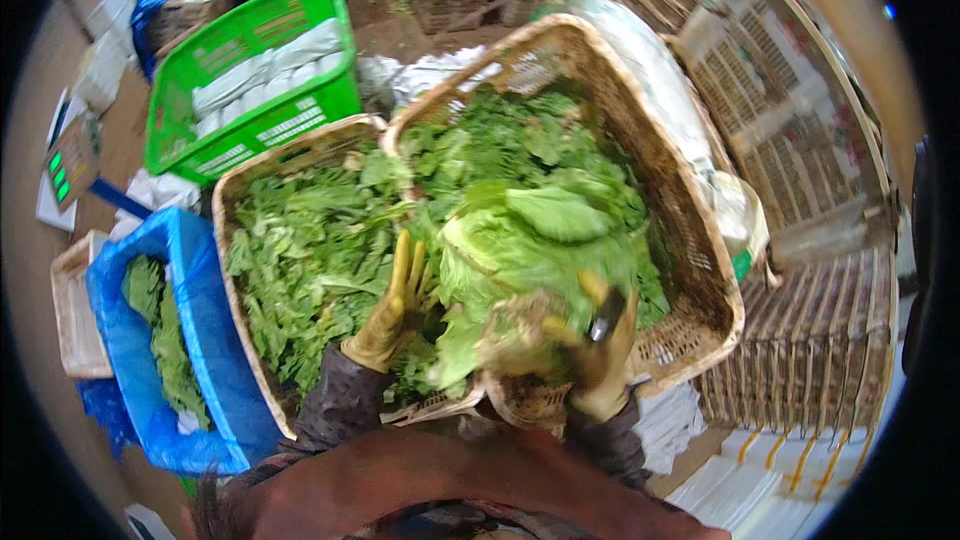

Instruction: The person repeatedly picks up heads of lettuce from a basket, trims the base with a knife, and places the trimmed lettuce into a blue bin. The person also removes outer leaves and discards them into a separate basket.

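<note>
A large light-green lettuce head (517, 240) lies on loose leaves (517, 127) in the right-hand crate (716, 270). My left hand (386, 315), in a yellowed glove, is raised just left of the head. Its fingers are spread and nothing shows in its grasp. My right hand (607, 367), gloved too, is blurred at the head's lower right. It grips a dark-handled tool (609, 313) with a shiny metal part; a blade cannot be made out. The lettuce's brownish near side (517, 326) is smeared by motion, close to that hand.
A second crate (223, 217) of leaves adjoins on the left. Beyond it stand a blue-lined container (225, 315) and a green crate (247, 37) with wrapped white packs. A scale with a lit display (58, 174) is far left. Stacked crates (802, 337) line the right.
</note>
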Available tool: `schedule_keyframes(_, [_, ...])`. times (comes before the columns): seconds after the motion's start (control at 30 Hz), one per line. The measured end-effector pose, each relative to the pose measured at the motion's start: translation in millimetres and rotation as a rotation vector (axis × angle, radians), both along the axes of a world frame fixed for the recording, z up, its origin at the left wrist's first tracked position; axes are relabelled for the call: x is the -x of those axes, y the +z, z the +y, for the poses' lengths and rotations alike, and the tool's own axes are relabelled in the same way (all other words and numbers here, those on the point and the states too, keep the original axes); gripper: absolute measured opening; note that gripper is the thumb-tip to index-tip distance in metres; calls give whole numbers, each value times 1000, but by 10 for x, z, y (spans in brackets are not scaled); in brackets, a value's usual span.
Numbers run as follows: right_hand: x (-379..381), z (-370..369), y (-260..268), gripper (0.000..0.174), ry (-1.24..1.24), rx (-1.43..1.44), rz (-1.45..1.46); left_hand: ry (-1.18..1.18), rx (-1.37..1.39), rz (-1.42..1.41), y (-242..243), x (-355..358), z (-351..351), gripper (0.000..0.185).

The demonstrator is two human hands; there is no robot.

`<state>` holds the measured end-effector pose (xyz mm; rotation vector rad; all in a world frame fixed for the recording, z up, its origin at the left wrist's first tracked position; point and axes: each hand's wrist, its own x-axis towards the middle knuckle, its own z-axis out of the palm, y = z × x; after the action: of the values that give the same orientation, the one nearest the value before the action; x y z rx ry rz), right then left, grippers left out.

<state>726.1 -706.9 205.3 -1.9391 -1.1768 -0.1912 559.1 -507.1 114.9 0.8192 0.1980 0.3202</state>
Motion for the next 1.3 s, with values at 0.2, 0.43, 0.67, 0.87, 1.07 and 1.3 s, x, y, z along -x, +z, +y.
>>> schedule_keyframes(0.2, [770,404,399,30,323,377,734,262,84,410,137,960,380,100])
schedule_keyframes(0.43, [1111,1098,429,38,587,503,-232,449,-672,330,271,2215,524,114])
schedule_keyframes(0.67, [1566,1730,-19,26,472,747,-771,433,-471,389,282,2946,180,112])
schedule_keyframes(0.87, [1416,1770,-80,58,627,849,996,376,-946,470,186,3030,535,90])
schedule_keyframes(1.07, [1448,1722,-375,78,677,85,1214,169,-326,286,460,2662,612,98])
schedule_keyframes(1.3, [1452,1113,-1105,61,785,312,1633,231,-308,539,328,2451,34,49])
